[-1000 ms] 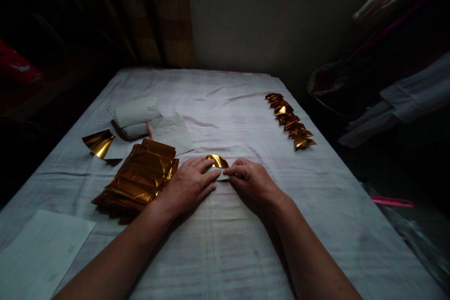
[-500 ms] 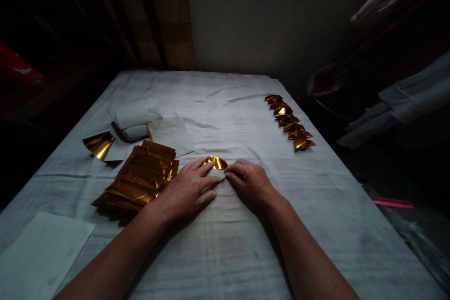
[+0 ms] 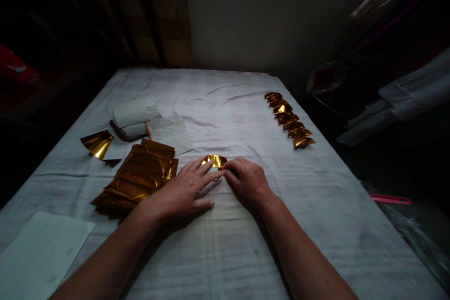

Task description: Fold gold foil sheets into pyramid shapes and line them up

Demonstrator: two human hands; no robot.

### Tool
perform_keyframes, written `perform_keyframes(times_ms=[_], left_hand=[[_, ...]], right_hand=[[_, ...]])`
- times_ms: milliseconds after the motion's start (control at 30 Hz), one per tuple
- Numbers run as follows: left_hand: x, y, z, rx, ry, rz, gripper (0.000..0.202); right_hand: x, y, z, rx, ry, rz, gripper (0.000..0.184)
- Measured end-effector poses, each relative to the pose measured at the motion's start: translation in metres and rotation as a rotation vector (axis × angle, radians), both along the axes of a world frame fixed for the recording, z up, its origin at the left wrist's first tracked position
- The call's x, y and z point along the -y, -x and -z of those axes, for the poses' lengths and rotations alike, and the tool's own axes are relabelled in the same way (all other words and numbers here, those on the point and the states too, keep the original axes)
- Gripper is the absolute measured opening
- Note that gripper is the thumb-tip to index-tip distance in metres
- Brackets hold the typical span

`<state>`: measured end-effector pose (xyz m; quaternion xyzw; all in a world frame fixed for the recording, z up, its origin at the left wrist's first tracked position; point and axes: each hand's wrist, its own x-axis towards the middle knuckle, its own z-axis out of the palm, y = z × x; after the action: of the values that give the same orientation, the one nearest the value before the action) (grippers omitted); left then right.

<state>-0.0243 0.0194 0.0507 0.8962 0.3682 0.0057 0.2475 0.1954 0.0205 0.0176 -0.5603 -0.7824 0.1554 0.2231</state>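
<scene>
A small piece of gold foil paper (image 3: pixel 215 161), partly folded with a bit of its pale underside showing, lies on the table in front of me. My left hand (image 3: pixel 186 186) rests on its left part, fingers spread and stretched out flat. At the right end of the paper, my right hand (image 3: pixel 248 179) pinches a corner between thumb and fingers; the fingertips hide part of that corner. Left of my left hand sits a thick stack of gold foil paper (image 3: pixel 140 168), its sheets slightly fanned.
Several folded gold foil pieces (image 3: pixel 288 119) stand in a row near the right edge. Beyond the stack lie a curled gold sheet (image 3: pixel 100 144) and pale papers (image 3: pixel 170 133). A white sheet (image 3: pixel 42 253) lies front left on the cloth-covered table (image 3: pixel 225 253). A pink handle (image 3: pixel 391 199) shows past the right edge.
The pale lower part of the foil paper is now mostly covered or folded away. My left fingers have spread wider, the thumb moving down and away. My right hand keeps its pinch.
</scene>
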Motion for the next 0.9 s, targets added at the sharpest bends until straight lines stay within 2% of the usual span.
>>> perform_keyframes(times_ms=[167, 533, 900], left_hand=[[0.0, 0.0, 0.004, -0.045, -0.047, 0.031, 0.064], [0.0, 0.003, 0.01, 0.005, -0.092, 0.027, 0.065], [-0.001, 0.001, -0.002, -0.075, 0.017, 0.015, 0.057]], right_hand=[[0.0, 0.0, 0.0, -0.018, -0.007, 0.009, 0.008], [0.0, 0.002, -0.002, -0.019, 0.036, 0.036, 0.004], [-0.001, 0.003, -0.002, -0.007, 0.062, 0.11, 0.006]])
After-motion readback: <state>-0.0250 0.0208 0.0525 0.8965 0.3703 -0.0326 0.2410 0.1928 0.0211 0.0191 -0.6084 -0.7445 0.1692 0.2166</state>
